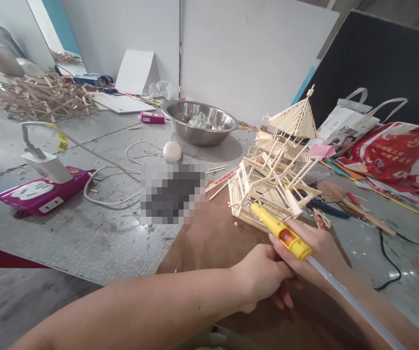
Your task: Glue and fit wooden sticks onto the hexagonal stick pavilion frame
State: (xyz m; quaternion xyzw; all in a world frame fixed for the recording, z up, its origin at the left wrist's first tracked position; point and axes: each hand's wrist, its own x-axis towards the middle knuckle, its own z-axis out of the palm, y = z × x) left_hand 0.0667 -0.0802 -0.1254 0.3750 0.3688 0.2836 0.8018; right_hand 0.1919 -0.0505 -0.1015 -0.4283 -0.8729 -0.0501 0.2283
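Note:
My right hand (313, 250) is wrapped around a yellow hot glue gun (273, 221), with a long translucent glue stick (351, 301) running out of its back. The gun's nozzle points into the lower part of a small pavilion model (264, 189) built from thin wooden sticks. Pressed against my right hand is my left hand (262, 274), its fingers curled; whatever they grip is hidden. The model has a pointed stick roof (297, 116) on slanted posts and stands on a brown board (202, 243).
A steel basin (200, 124) stands behind the model. On the left lie a purple power strip (45, 192) with a white charger and cable, and a heap of wooden sticks (49, 95). A pixelated dark patch (173, 192) covers the middle. Bags (388, 150) stand at right.

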